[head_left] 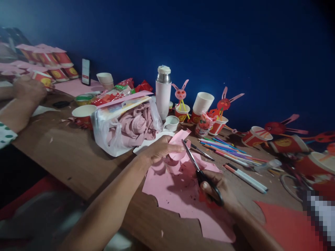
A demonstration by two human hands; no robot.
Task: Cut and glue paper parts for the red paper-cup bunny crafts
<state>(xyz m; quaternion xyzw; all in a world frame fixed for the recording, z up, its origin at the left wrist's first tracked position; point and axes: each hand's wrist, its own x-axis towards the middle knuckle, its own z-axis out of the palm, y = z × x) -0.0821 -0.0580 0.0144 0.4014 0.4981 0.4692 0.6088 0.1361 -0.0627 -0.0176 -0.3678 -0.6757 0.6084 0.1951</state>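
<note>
My left hand [163, 148] pinches a small piece of pink paper [179, 137] above the table. In my right hand [216, 183] is a pair of scissors [193, 160] with black handles, its blades pointing up and left, with the tips at the edge of the pink piece. Whether the blades are closed on the paper I cannot tell. Beneath both hands lies a larger pink paper sheet [180, 198] with stepped, cut edges and small dark specks on it. Fingers of the right hand go through the scissor handles.
A plastic bag [107, 136] with pink cloth stands left of my hands, a thermos [162, 94] behind. Coloured pencils [225, 150] and markers [246, 177] lie to the right. Rabbit-headed paper cups [182, 111] line the wall. At left, another person's hands [28, 90] hold a cup.
</note>
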